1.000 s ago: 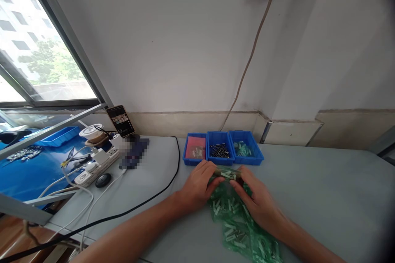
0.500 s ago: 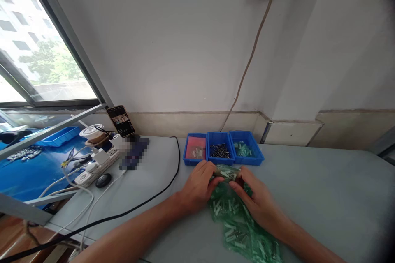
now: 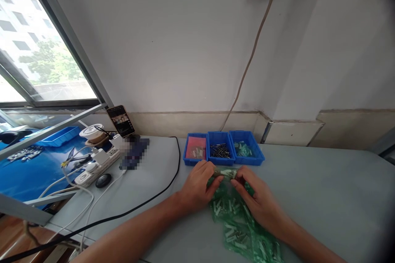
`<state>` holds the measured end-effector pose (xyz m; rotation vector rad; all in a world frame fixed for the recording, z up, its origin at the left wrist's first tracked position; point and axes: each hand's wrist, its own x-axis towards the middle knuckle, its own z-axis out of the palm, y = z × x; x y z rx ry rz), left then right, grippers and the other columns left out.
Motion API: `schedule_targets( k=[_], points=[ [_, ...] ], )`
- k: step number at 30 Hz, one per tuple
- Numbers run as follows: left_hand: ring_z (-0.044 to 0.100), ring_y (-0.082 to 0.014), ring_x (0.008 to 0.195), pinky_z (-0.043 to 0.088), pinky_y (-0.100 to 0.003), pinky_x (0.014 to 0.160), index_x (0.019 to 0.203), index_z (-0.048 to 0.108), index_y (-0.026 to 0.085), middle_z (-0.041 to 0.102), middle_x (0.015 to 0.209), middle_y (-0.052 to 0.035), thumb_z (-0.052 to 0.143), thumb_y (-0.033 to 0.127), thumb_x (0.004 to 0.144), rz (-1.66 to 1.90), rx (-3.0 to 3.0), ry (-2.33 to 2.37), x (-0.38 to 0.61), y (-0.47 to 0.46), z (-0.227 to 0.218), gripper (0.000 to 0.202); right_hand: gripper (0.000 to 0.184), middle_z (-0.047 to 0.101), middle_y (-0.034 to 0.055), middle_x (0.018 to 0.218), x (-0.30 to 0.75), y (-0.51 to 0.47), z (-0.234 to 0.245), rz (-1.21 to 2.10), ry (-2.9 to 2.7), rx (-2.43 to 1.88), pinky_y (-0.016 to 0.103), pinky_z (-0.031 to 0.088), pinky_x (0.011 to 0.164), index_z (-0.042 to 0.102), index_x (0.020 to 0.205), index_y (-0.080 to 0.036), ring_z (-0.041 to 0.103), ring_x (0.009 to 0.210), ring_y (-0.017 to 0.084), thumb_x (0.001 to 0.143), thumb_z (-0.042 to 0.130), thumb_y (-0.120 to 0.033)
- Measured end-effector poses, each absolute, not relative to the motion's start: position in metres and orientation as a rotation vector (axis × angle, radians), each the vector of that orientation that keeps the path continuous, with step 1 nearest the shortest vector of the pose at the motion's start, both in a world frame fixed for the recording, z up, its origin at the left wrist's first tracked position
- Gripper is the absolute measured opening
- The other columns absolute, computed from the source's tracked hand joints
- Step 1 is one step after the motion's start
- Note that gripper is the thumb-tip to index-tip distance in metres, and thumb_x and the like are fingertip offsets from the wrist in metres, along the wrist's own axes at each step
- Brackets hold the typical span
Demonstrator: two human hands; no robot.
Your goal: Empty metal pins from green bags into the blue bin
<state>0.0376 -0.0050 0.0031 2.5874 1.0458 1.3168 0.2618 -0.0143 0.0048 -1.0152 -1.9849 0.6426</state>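
A green see-through plastic bag [image 3: 237,230] lies on the grey table, with many small whitish and metallic pieces showing through it. Its upper end is bunched into a roll between my hands. My left hand [image 3: 200,183] grips the left end of that roll, thumb in front and fingers behind. On the right end, my right hand [image 3: 257,195] pinches the plastic between thumb and fingers. Just beyond the hands stand blue bins: one bin [image 3: 186,157] with a pink sheet and a small clear bag, one bin [image 3: 218,136] with dark metal pins, one bin [image 3: 257,158] with small green-wrapped pieces.
To the left are a black mouse [image 3: 103,180], a power strip [image 3: 95,168] with plugs and white cables, and a propped phone [image 3: 121,121]. A black cable [image 3: 138,204] crosses the table. Behind the bins rises the wall [image 3: 185,49].
My right hand has shifted slightly, its fingers drawn a little closer over the right end of the rolled bag. My left hand stays nearly in place.
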Motion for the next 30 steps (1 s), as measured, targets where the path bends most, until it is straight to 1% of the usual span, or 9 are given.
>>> schedule_targets(
  k=[5, 7, 9, 11, 15, 19, 23, 27, 30],
  points=[
    [0.054, -0.0216, 0.083, 0.047, -0.034, 0.077, 0.094, 0.056, 0.018, 0.061, 0.089, -0.0071, 0.047, 0.031, 0.109, 1.263, 2.572, 1.091, 0.0362, -0.0054, 0.0005, 0.022, 0.027, 0.051, 0.0007, 0.085, 0.2628, -0.0155, 0.0051, 0.656, -1.999, -1.007, 0.031, 0.045, 0.070, 0.049, 0.086, -0.026, 0.053, 0.077, 0.019, 0.110, 0.045, -0.036],
    [0.057, -0.0225, 0.087, 0.048, -0.035, 0.081, 0.103, 0.058, 0.017, 0.063, 0.094, -0.0079, 0.048, 0.033, 0.109, 1.243, 2.550, 1.076, 0.0354, -0.0067, 0.0016, 0.020, 0.026, 0.051, 0.0007, 0.085, 0.2631, -0.0161, 0.0048, 0.665, -2.003, -1.006, 0.032, 0.045, 0.071, 0.048, 0.087, -0.026, 0.053, 0.077, 0.020, 0.111, 0.044, -0.036],
    [0.060, -0.0236, 0.095, 0.049, -0.036, 0.087, 0.117, 0.058, 0.017, 0.066, 0.104, -0.0092, 0.048, 0.034, 0.109, 1.239, 2.517, 1.048, 0.0344, -0.0075, 0.0029, 0.021, 0.026, 0.051, 0.0008, 0.085, 0.2631, -0.0165, 0.0045, 0.668, -2.006, -1.008, 0.032, 0.045, 0.071, 0.049, 0.087, -0.026, 0.053, 0.077, 0.020, 0.111, 0.044, -0.037],
    [0.060, -0.0235, 0.097, 0.050, -0.036, 0.088, 0.122, 0.057, 0.018, 0.067, 0.107, -0.0094, 0.048, 0.035, 0.110, 1.257, 2.490, 1.022, 0.0335, -0.0073, 0.0032, 0.023, 0.026, 0.051, 0.0009, 0.085, 0.2630, -0.0168, 0.0043, 0.663, -2.013, -1.008, 0.032, 0.045, 0.070, 0.049, 0.087, -0.026, 0.053, 0.076, 0.019, 0.110, 0.044, -0.037],
    [0.058, -0.0215, 0.089, 0.050, -0.034, 0.082, 0.109, 0.058, 0.018, 0.066, 0.098, -0.0079, 0.048, 0.032, 0.110, 1.301, 2.472, 0.977, 0.0336, -0.0051, 0.0015, 0.018, 0.025, 0.053, 0.0010, 0.085, 0.2631, -0.0163, 0.0035, 0.643, -2.009, -1.006, 0.031, 0.046, 0.069, 0.052, 0.089, -0.026, 0.055, 0.076, 0.019, 0.110, 0.046, -0.037],
    [0.059, -0.0207, 0.088, 0.050, -0.034, 0.081, 0.105, 0.058, 0.018, 0.066, 0.098, -0.0080, 0.050, 0.026, 0.108, 1.326, 2.480, 0.864, 0.0361, -0.0047, 0.0023, 0.012, 0.019, 0.061, 0.0033, 0.094, 0.2640, -0.0145, 0.0016, 0.678, -2.010, -1.002, 0.032, 0.050, 0.073, 0.059, 0.104, -0.027, 0.061, 0.083, 0.021, 0.110, 0.044, -0.039],
    [0.058, -0.0202, 0.086, 0.049, -0.033, 0.080, 0.102, 0.058, 0.018, 0.066, 0.095, -0.0080, 0.051, 0.021, 0.107, 1.348, 2.489, 0.818, 0.0380, -0.0053, 0.0045, 0.009, 0.017, 0.063, 0.0031, 0.099, 0.2643, -0.0135, -0.0010, 0.673, -1.979, -1.028, 0.032, 0.052, 0.076, 0.058, 0.115, -0.029, 0.063, 0.086, 0.020, 0.110, 0.045, -0.038],
    [0.058, -0.0202, 0.087, 0.049, -0.034, 0.080, 0.100, 0.057, 0.017, 0.067, 0.096, -0.0090, 0.052, 0.018, 0.105, 1.339, 2.504, 0.799, 0.0378, -0.0049, 0.0053, 0.008, 0.016, 0.063, 0.0025, 0.096, 0.2638, -0.0137, -0.0013, 0.665, -1.966, -1.026, 0.032, 0.053, 0.078, 0.058, 0.113, -0.029, 0.063, 0.085, 0.020, 0.110, 0.046, -0.038],
    [0.058, -0.0204, 0.088, 0.050, -0.035, 0.081, 0.100, 0.059, 0.017, 0.067, 0.097, -0.0096, 0.049, 0.015, 0.105, 1.324, 2.528, 0.797, 0.0368, -0.0050, 0.0062, 0.011, 0.016, 0.063, 0.0028, 0.096, 0.2636, -0.0140, -0.0002, 0.662, -1.965, -1.023, 0.033, 0.053, 0.078, 0.058, 0.111, -0.028, 0.063, 0.085, 0.020, 0.110, 0.046, -0.039]
  ],
)
